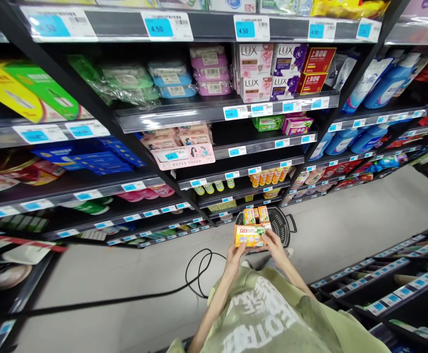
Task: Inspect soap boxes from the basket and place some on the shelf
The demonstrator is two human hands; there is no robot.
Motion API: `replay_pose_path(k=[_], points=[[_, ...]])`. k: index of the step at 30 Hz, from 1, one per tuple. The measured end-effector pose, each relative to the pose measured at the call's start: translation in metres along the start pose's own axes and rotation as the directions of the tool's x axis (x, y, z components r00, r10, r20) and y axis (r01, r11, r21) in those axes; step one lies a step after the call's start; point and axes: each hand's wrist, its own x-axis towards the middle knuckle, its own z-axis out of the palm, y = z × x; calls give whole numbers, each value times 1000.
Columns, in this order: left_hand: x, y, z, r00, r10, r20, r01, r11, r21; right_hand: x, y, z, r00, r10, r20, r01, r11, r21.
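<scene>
Low in the middle of the view, my left hand (235,253) and my right hand (273,245) both grip an orange and yellow soap pack (249,236), one hand at each end. Just beyond it, a black shopping basket (280,226) stands on the floor with similar orange packs (256,215) in it. Fingers of both hands curl round the pack.
Black shelves full of soap boxes (268,71), wipes (169,78) and blue detergent bottles (386,83) run along the left and back. Another low shelf (390,289) stands at the right. A black cable (199,274) loops across the grey floor.
</scene>
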Motion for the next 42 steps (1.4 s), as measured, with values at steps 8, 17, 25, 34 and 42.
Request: replay_pose_path(k=[8,17,25,34,42], points=[[1,-5,-2,1000,-10,-13,10,998,-61,0,4,2,985,-50,-164,52,999,6],[4,-10,-8,999,-1,-48,-4,996,-88,-2,2,7,974,-75,-212,72,997,-20],[5,-12,-9,1000,17,-19,-18,999,-46,0,8,5,972,-60,-227,59,998,-11],[8,-10,-12,999,18,-51,-20,999,-37,4,11,6,977,-51,-207,58,998,25],[7,-7,-12,999,20,-42,-22,998,-54,0,7,7,974,-74,-215,75,997,-4]])
